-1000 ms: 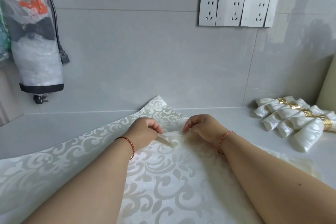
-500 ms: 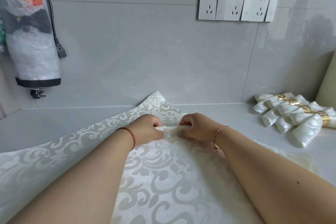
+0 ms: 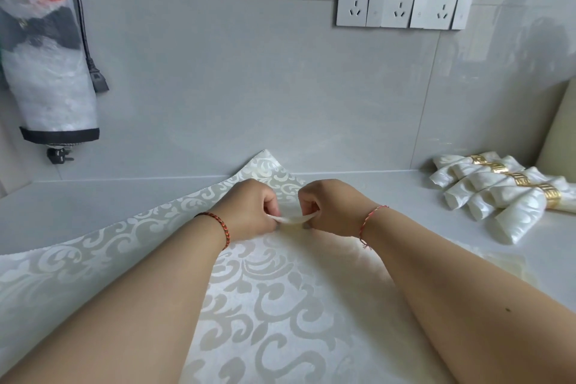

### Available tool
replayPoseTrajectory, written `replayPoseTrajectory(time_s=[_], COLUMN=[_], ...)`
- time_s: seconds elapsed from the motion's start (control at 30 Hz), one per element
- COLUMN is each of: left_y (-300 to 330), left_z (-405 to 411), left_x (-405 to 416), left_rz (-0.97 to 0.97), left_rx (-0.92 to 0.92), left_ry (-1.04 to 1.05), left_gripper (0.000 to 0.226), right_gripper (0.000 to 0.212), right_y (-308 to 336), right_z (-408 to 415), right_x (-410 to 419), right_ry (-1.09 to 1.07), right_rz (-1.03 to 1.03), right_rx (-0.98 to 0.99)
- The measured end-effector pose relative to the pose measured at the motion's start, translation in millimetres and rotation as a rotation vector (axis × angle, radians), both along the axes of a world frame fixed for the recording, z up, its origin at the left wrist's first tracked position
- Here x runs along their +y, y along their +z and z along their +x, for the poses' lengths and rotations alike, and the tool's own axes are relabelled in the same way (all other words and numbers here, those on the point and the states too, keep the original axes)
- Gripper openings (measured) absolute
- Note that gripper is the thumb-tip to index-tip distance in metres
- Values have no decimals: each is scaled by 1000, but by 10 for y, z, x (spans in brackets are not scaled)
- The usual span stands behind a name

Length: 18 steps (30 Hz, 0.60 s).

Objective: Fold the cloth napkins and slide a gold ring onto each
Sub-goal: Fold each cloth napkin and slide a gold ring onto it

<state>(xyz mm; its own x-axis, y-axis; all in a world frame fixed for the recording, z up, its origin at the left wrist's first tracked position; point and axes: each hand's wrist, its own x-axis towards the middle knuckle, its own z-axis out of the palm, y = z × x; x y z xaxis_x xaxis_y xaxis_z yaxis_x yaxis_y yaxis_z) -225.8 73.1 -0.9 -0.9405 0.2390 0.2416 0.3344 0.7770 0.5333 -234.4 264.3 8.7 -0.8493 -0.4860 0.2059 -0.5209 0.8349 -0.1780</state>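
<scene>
Damask napkin [image 3: 274, 305] lies spread on the counter [image 3: 78, 206], its far corner at the back edge; I read this as the first fold or roll. Left hand [image 3: 249, 212] and right hand [image 3: 330, 209], fingers curled, pinch a raised bit of cloth between them. Next: work that fold evenly; finished ringed napkins [image 3: 498, 193] sit at the back right corner.

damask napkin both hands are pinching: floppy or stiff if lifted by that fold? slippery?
Likely floppy: the napkin curls up against the wall and bends into a thin fold between the left hand and right hand. Probably somewhat slick, given its sheen. Seemingly light: fingertip pinches raise the fold.
</scene>
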Motion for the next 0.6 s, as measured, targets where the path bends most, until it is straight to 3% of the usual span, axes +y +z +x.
replayPoseTrajectory(time_s=[0.17, 0.3, 0.43, 0.6], left_y=[118, 163, 145, 112], left_z=[56, 23, 22, 20], left_x=[-31, -24, -39, -62], left_rz=[-149, -109, -77, -126], left_rx=[-108, -247, -272, -217], left_ry=[-74, -59, -69, -131], left_gripper=[28, 14, 34, 14], right_gripper=[23, 7, 15, 28], right_y=[73, 136, 130, 122], right_z=[45, 61, 71, 43], right_x=[13, 54, 118, 109], right_ry=[-9, -34, -3, -12], right_rz=[109, 23, -4, 19], right_rx=[-89, -207, -269, -324])
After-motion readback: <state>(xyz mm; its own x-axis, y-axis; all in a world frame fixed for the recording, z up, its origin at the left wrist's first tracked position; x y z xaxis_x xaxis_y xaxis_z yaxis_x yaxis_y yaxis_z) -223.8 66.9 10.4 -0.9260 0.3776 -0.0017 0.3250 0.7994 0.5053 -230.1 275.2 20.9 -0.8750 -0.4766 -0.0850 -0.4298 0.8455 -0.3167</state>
